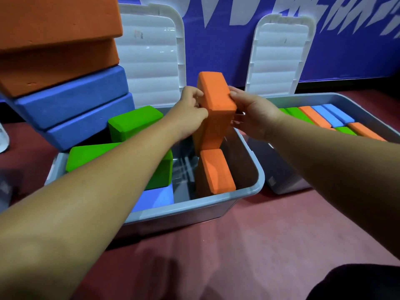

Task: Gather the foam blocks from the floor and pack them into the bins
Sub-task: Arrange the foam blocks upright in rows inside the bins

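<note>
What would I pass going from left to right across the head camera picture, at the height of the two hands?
The stack of orange and blue blocks → green block → left hand → orange block held upright → right hand → right bin full of blocks.

Both grips hold one orange block (216, 98) upright above the near bin (194, 205): the left grip (190, 111) pinches its left side, the right grip (253, 118) its right side. Under it a second orange block (216, 169) stands on end near the bin's right wall. Green blocks (134, 122) and a blue block (154, 198) lie to its left. The second bin (324, 98), to the right on the red floor (238, 245), holds rows of coloured blocks (324, 115). At the floor's far edge, white lids (151, 61) lean on the blue wall (216, 40).
</note>
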Demonstrator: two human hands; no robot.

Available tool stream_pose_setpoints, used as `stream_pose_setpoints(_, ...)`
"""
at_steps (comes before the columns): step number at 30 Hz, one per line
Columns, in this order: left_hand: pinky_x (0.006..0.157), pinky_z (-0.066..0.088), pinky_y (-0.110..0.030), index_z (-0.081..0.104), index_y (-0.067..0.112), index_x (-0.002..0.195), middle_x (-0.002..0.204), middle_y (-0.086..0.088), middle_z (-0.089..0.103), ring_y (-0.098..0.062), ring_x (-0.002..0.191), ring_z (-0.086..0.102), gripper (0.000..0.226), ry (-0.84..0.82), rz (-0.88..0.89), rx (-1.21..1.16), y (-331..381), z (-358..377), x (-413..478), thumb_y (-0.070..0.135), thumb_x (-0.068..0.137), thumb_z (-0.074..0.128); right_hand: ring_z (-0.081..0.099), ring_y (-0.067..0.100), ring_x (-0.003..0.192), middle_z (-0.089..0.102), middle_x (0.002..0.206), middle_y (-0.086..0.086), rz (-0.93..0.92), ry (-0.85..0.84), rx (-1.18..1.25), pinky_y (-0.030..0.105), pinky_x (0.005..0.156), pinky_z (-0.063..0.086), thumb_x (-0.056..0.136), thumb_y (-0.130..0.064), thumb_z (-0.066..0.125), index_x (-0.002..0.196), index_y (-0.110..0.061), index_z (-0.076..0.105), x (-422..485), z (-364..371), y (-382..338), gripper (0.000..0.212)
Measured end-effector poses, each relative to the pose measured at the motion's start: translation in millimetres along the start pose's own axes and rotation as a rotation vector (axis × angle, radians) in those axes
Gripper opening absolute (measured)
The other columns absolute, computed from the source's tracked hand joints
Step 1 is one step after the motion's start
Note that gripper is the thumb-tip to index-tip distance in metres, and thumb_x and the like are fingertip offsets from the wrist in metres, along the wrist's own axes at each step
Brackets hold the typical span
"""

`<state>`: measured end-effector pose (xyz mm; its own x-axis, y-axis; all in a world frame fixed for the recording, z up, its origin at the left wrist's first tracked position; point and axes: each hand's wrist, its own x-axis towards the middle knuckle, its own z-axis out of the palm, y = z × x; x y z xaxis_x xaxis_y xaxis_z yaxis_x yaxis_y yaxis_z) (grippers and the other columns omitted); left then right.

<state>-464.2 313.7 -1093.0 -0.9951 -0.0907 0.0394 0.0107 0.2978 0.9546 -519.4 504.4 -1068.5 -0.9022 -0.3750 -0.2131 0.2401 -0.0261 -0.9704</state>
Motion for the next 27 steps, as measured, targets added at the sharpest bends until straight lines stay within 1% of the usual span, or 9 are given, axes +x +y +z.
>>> stream_pose_setpoints(4, 0.086, 0.054, -0.046, 0.040, 0.053, 0.144, 0.105, 0.001, 0.064, -0.022, 0.081, 0.059, 0.066, -0.096, -0.275, -0.048, -6.4, 9.7, -1.8, 0.033, 0.083, 0.053, 0.059, 0.019, 0.083, 0.068, 0.089, -0.004, 0.013, 0.075, -0.136, 0.033, 0.074, 0.050, 0.104, -0.018, 0.053, 0.116, -0.029, 0.072, 11.1, 8.2, 9.4, 0.025)
stream_pose_setpoints(7, 0.097, 0.054, -0.048, 0.049, 0.043, 0.142, 0.117, 0.001, 0.066, -0.031, 0.100, 0.070, 0.043, -0.190, -0.379, -0.078, -19.9, 18.6, -3.9, 0.042, 0.100, 0.047, 0.061, 0.023, 0.086, 0.065, 0.103, 0.005, 0.063, 0.146, -0.393, 0.039, 0.076, 0.055, 0.104, -0.018, 0.053, 0.132, -0.027, 0.065, 20.1, 7.9, 20.3, 0.031)
stream_pose_setpoints(10, 0.086, 0.055, -0.041, 0.048, 0.038, 0.143, 0.124, 0.003, 0.068, -0.027, 0.106, 0.072, 0.041, -0.255, -0.408, 0.025, -35.9, 25.8, -5.4, 0.048, 0.104, 0.044, 0.066, 0.020, 0.092, 0.064, 0.104, 0.002, 0.098, 0.213, -0.477, 0.043, 0.087, 0.062, 0.107, -0.027, 0.051, 0.145, -0.029, 0.055, 21.5, 8.8, 25.2, 0.039)
stream_pose_setpoints(13, 0.076, 0.062, -0.037, 0.049, 0.026, 0.140, 0.126, -0.004, 0.064, -0.024, 0.101, 0.072, 0.042, -0.270, -0.423, 0.139, -47.8, 30.9, -4.7, 0.046, 0.103, 0.046, 0.068, 0.025, 0.101, 0.062, 0.120, 0.003, 0.095, 0.222, -0.690, 0.045, 0.083, 0.064, 0.105, -0.030, 0.053, 0.152, -0.037, 0.046, 23.7, 4.4, 26.2, 0.048)
stream_pose_setpoints(18, 0.067, 0.056, -0.039, 0.059, 0.012, 0.115, 0.088, -0.011, 0.066, -0.027, 0.068, 0.060, 0.030, -0.305, -0.439, 0.231, -57.7, 37.0, -9.4, 0.032, 0.093, 0.064, 0.068, 0.022, 0.090, 0.062, 0.129, 0.003, -0.021, 0.154, -1.079, 0.037, 0.081, 0.063, 0.104, -0.031, 0.052, 0.148, -0.041, 0.052, 24.9, 2.5, 37.7, 0.046)
stream_pose_setpoints(20, 0.075, 0.062, -0.041, 0.059, 0.014, 0.120, 0.098, -0.013, 0.071, -0.028, 0.075, 0.064, 0.050, -0.325, -0.448, 0.266, -60.5, 36.6, -11.8, 0.044, 0.084, 0.077, 0.063, 0.018, 0.093, 0.060, 0.138, 0.004, -0.049, 0.104, -1.283, 0.031, 0.084, 0.053, 0.106, -0.036, 0.046, 0.151, -0.040, 0.048, 28.3, 5.3, 38.9, 0.045)
stream_pose_setpoints(23, 0.074, 0.059, -0.040, 0.032, 0.020, 0.154, 0.125, -0.017, 0.065, -0.027, 0.091, 0.065, 0.124, -0.416, -0.481, 0.369, -61.0, 41.3, -19.6, 0.054, 0.054, 0.097, 0.059, 0.026, 0.118, 0.055, 0.146, 0.009, -0.039, 0.049, -1.511, 0.033, 0.094, 0.045, 0.109, -0.034, 0.041, 0.157, -0.036, 0.040, 31.3, 6.0, 37.0, 0.048)
stream_pose_setpoints(24, 0.079, 0.061, -0.041, 0.020, 0.024, 0.161, 0.129, -0.015, 0.062, -0.028, 0.099, 0.066, 0.133, -0.433, -0.493, 0.396, -61.5, 44.1, -22.2, 0.052, 0.057, 0.098, 0.058, 0.028, 0.123, 0.054, 0.147, 0.010, -0.030, 0.030, -1.577, 0.034, 0.097, 0.045, 0.109, -0.034, 0.041, 0.157, -0.035, 0.040, 31.0, 6.4, 36.2, 0.048)
stream_pose_setpoints(27, 0.088, 0.063, -0.049, 0.020, 0.016, 0.159, 0.124, -0.012, 0.066, -0.027, 0.105, 0.070, 0.124, -0.436, -0.522, 0.349, -66.4, 51.1, -25.6, 0.045, 0.067, 0.098, 0.055, 0.032, 0.127, 0.054, 0.146, 0.012, -0.011, -0.085, -1.810, 0.040, 0.102, 0.045, 0.108, -0.039, 0.039, 0.159, -0.034, 0.035, 31.1, 8.1, 42.1, 0.051)
